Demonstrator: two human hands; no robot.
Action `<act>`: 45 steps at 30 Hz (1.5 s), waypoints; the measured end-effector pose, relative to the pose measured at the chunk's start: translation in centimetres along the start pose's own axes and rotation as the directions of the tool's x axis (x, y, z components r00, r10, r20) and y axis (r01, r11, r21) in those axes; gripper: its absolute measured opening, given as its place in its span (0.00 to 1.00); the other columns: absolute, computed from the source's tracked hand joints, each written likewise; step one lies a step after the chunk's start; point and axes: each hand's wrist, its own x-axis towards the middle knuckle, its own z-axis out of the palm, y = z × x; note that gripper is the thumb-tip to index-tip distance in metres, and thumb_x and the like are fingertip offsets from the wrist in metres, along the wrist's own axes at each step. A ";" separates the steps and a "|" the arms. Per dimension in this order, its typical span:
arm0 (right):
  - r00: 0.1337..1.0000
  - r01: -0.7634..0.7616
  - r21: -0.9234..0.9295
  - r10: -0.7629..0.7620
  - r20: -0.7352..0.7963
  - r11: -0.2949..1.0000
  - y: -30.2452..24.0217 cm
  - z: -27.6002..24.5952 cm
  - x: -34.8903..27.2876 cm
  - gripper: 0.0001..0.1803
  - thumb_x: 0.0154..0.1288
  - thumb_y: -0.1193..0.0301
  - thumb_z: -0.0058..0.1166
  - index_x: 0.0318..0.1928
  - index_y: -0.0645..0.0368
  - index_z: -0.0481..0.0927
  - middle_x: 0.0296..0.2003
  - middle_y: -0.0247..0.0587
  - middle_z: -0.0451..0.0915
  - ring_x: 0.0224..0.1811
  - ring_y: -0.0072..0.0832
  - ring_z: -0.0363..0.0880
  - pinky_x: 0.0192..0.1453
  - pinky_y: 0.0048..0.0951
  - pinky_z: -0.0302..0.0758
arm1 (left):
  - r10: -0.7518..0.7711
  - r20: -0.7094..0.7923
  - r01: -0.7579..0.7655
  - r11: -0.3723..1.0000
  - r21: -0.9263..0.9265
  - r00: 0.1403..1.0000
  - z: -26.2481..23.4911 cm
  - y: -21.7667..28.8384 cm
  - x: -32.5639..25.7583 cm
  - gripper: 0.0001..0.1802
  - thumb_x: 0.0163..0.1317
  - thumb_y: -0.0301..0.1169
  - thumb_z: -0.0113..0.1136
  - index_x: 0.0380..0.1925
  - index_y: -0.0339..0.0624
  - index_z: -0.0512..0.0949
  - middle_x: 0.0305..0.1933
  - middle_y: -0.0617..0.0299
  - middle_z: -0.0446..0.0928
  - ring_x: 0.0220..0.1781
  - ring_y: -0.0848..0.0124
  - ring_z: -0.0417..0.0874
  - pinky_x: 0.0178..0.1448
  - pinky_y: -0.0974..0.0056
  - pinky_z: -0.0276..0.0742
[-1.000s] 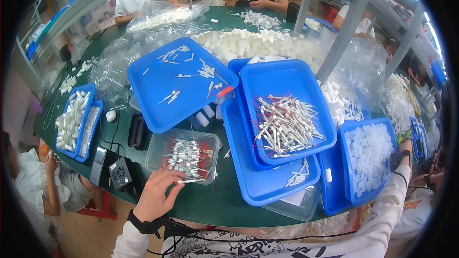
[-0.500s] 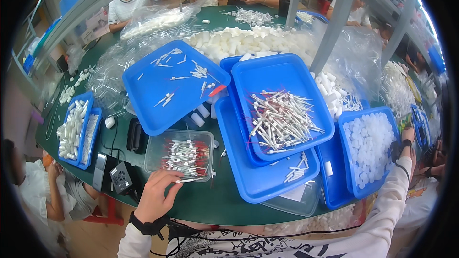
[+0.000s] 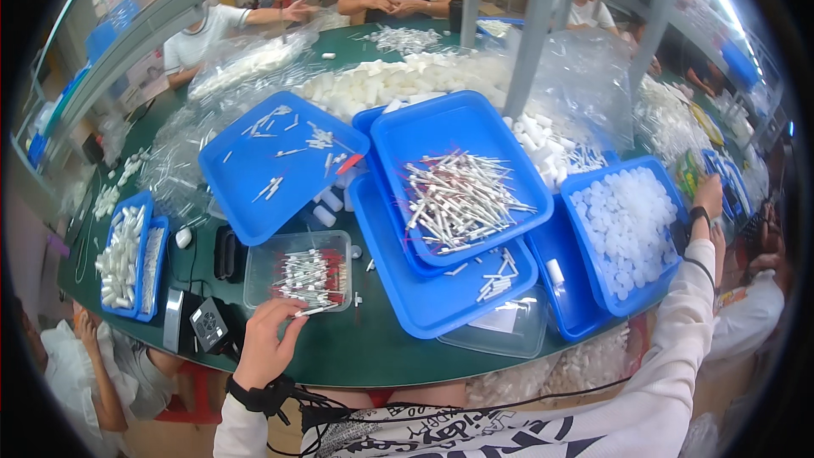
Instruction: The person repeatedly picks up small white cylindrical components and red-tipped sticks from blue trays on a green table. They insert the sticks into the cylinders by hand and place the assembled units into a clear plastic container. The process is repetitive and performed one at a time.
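Grip: the left hand (image 3: 267,339) holds a slim white piece (image 3: 315,309) in a narrow pinch between thumb and fingers, the piece projecting to the right of the fingertips at the near edge of the clear box (image 3: 261,265). Whether the piece touches the rim or the contents cannot be determined. Just beyond the left fingertips, wired white pieces (image 3: 309,270) lie heaped in that box, red wires mixed among them. Grip the piece by its rigid body, not by a wire, with only enough pressure to prevent rolling. Before moving it sideways, lift it clear of the rim; a low path could catch neighbouring wires and drag other pieces along. The right hand (image 3: 709,197) is extended far to the right, beside a green package (image 3: 687,171); its finger opening and any held object cannot be determined. Because the hands are widely separated, steady the left wrist before any fine adjustment. Route the right hand's return above the tray of white caps (image 3: 649,292) to its left, so that the sleeve does not disturb the caps.
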 end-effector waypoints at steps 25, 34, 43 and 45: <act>0.494 -0.852 0.511 -0.507 0.707 -0.117 -6.1 -31.5 -46.8 0.10 0.71 0.75 0.52 0.50 0.64 0.75 0.40 0.35 0.80 0.36 0.18 0.77 0.42 0.21 0.76 | 0.059 0.066 -0.062 0.997 0.045 0.996 0.3 -0.4 -0.8 0.14 0.71 0.32 0.56 0.47 0.28 0.79 0.45 0.45 0.81 0.46 0.56 0.83 0.51 0.59 0.78; 0.142 -0.907 0.375 -0.697 0.702 0.192 -6.1 -33.0 -52.1 0.09 0.71 0.76 0.51 0.50 0.64 0.75 0.42 0.35 0.79 0.43 0.18 0.78 0.49 0.22 0.76 | 0.034 0.003 -0.034 0.998 -0.046 0.999 2.1 -0.9 -0.3 0.05 0.66 0.19 0.53 0.40 0.28 0.75 0.44 0.52 0.79 0.46 0.63 0.78 0.56 0.64 0.70; 0.358 -0.902 0.380 -0.847 0.393 -0.206 -7.4 -38.4 -48.2 0.11 0.64 0.88 0.51 0.45 0.67 0.77 0.44 0.54 0.80 0.47 0.40 0.79 0.53 0.34 0.74 | -0.028 -0.006 0.027 0.997 -0.077 1.000 1.8 -1.5 -1.0 0.05 0.65 0.20 0.52 0.38 0.30 0.76 0.45 0.53 0.80 0.44 0.66 0.79 0.54 0.64 0.72; 0.420 -0.888 0.299 -0.880 0.221 -0.349 -7.5 -37.9 -47.1 0.10 0.66 0.80 0.53 0.48 0.66 0.76 0.46 0.57 0.79 0.48 0.44 0.79 0.54 0.39 0.74 | -0.008 -0.039 0.004 0.994 -0.105 0.999 2.1 -2.2 -1.3 0.06 0.65 0.20 0.51 0.39 0.31 0.77 0.45 0.53 0.80 0.45 0.66 0.79 0.52 0.65 0.73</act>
